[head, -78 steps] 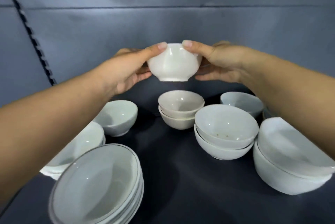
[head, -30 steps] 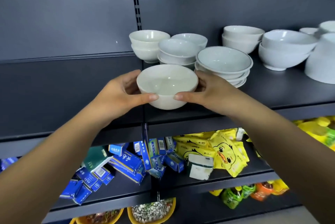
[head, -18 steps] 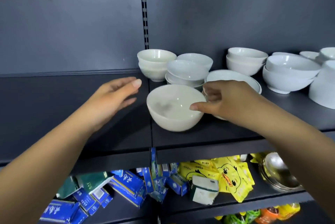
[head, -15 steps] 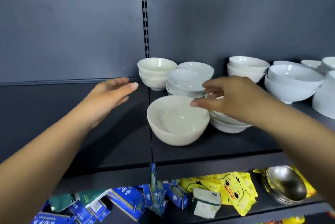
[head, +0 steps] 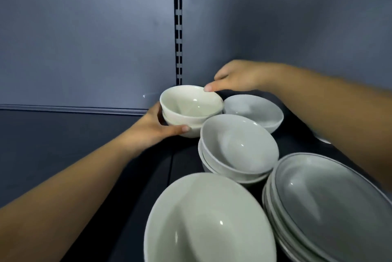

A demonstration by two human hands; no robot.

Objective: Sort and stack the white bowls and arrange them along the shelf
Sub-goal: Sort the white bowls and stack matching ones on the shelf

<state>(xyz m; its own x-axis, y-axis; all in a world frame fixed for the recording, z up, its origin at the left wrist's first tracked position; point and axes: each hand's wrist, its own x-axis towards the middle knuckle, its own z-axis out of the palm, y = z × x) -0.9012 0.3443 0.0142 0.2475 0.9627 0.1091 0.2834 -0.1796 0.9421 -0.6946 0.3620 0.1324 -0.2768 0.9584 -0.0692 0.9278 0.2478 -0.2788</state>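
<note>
**Both hands on the small cream stack at the back of the shelf**

A grey metal back panel [head: 84, 39] fills the upper half of my view, split by a black slotted upright [head: 178, 28]. Below it runs the dark grey shelf [head: 63, 145] that carries the bowls.

Nearest me on the right sits a stack of wide, shallow white bowls with thin dark rims [head: 331, 204]. Just beside it on the left is a large, deep, off-white ceramic bowl [head: 207, 219], standing alone. Behind these two is a stack of medium white bowls [head: 237, 147]. Further back and to the right sits a single white bowl [head: 254, 111].

The stack of small cream ceramic bowls [head: 191, 104] stands at the rear, near the foot of the upright and touching the medium stack.

My hands are apart, one on each side of it. My left hand [head: 157, 128] grips the lower bowl, thumb across its front wall. My right hand [head: 235, 77] has its thumb tip on the top bowl's far rim, fingers curled behind.
</note>
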